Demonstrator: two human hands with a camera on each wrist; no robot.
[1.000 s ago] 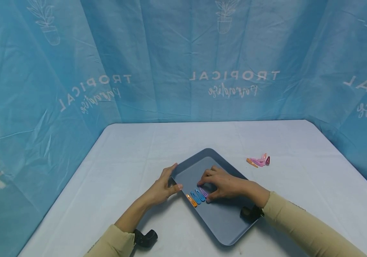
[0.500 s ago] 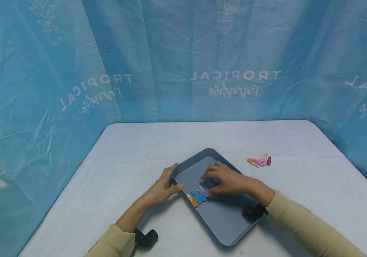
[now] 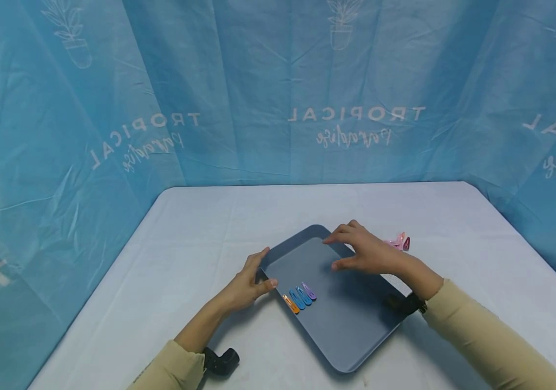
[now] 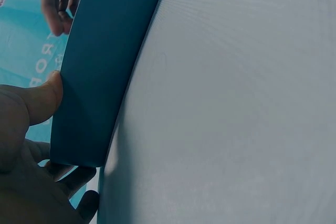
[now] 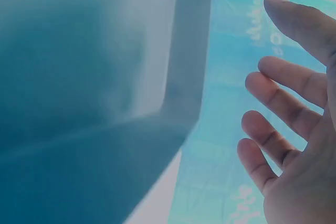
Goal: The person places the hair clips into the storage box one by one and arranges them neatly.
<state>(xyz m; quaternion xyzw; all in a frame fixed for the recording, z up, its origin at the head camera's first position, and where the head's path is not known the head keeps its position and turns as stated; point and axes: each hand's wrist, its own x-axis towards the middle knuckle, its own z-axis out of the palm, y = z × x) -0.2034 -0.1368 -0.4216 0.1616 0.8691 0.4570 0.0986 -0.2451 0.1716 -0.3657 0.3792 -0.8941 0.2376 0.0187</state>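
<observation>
A grey-blue rectangular tray (image 3: 355, 325) sits at an angle on the table. Inside it, along the left wall, several snap hair clips lie in a row: an orange clip (image 3: 290, 304), two blue clips (image 3: 300, 297) and a purple clip (image 3: 309, 291). My left hand (image 3: 246, 284) holds the tray's left corner; the left wrist view has the thumb (image 4: 50, 98) on the rim and the fingers around the corner. My right hand (image 3: 367, 252) is above the tray's far right side, its fingers (image 5: 275, 98) spread and nothing between them.
More hair clips (image 3: 401, 242), pink, dark red and orange, lie in a pile on the white table (image 3: 219, 216) beyond the tray, partly hidden by my right hand. A blue printed curtain (image 3: 258, 81) surrounds the table's back and sides.
My right hand has let go of the purple clip at the end of the row, lifted, and moved away to the far right toward the loose pile. The left hand and tray stay put.
</observation>
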